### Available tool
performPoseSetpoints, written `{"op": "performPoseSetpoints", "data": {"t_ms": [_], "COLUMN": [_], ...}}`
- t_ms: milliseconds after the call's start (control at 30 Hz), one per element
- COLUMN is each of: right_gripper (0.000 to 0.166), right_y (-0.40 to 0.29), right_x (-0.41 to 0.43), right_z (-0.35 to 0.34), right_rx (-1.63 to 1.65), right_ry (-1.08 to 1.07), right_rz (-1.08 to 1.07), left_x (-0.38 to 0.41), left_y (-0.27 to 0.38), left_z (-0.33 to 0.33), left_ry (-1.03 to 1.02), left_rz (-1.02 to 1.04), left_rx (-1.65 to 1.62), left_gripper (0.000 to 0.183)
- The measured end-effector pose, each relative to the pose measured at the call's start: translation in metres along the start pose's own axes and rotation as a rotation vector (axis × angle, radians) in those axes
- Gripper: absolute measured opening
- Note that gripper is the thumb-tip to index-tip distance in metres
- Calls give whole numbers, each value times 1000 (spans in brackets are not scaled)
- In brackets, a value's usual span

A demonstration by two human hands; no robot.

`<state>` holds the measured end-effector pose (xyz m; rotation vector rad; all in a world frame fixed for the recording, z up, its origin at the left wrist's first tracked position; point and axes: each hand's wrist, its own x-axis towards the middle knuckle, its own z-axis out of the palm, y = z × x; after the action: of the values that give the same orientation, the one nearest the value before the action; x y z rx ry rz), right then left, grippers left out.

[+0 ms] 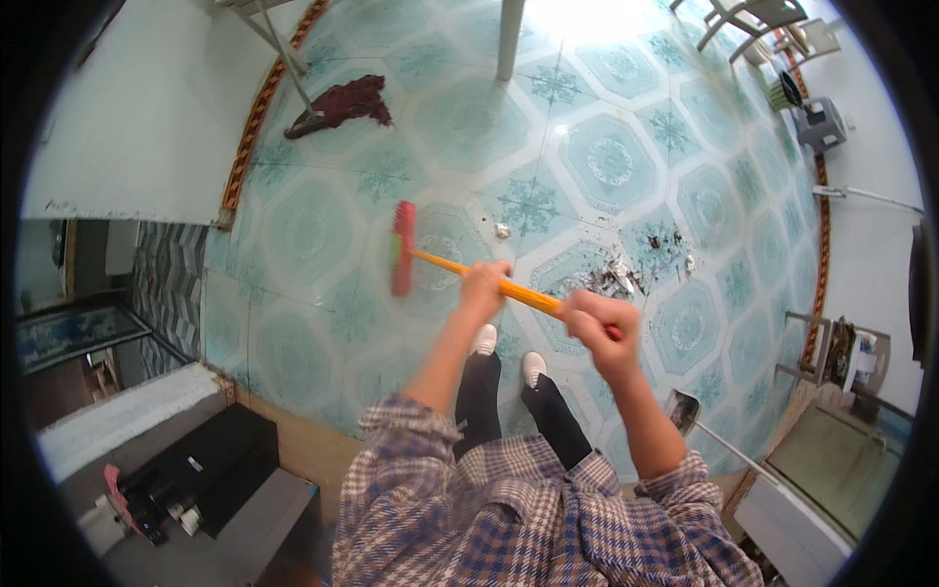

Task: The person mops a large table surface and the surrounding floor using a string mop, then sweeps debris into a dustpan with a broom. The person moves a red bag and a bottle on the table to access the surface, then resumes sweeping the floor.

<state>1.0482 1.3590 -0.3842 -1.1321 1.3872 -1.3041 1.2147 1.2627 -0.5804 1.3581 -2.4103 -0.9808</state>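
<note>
Both my hands grip the yellow handle point(532, 297) of a push broom. My left hand point(483, 290) is wrapped around the middle of the handle, and my right hand point(605, 326) holds it near the red end cap point(613, 333). The red broom head point(403, 249) is at the left end, over the pale green tiled floor point(308, 301); it is slightly blurred, and I cannot tell whether its bristles touch the tiles. A pile of litter and dark dirt point(612, 277) lies to the right, beyond my hands. A small crumpled white scrap point(502, 230) rests apart from it.
A mop with a dark red head point(352, 103) stands at the upper left. A long-handled dustpan point(684, 411) is at my right, near a glass-topped cabinet point(836, 469). Chairs point(748, 22), a grey plastic stool point(821, 125) and a green bin point(783, 92) line the right wall. A post point(510, 40) rises ahead.
</note>
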Motion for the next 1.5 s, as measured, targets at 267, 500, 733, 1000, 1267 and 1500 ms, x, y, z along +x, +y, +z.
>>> {"op": "performPoseSetpoints", "data": {"t_ms": [267,500,733,1000,1267,1500], "right_gripper": [26,29,25,22,25,24], "right_y": [24,-33,-96,16,39,-32], "right_x": [-14,-55,-88,-100,-184,-253], "right_z": [-50,-90,-131,-249,-339,-394], "right_rx": [-109,-229,-253,-16,-15,10], "right_ry": [368,455,547,814,918,961], "right_rz": [116,33,-154,-195,65,-143], "left_x": [62,40,24,99,44,0], "left_y": [46,160,245,296,372,483], "left_z": [101,143,105,195,329,304], "left_ry": [-151,-253,-437,123,94,-72], "left_rz": [271,358,388,367,483,646], "left_rx": [-258,-529,-417,-273,-375,-418], "left_gripper": [15,19,33,31,29,29]}}
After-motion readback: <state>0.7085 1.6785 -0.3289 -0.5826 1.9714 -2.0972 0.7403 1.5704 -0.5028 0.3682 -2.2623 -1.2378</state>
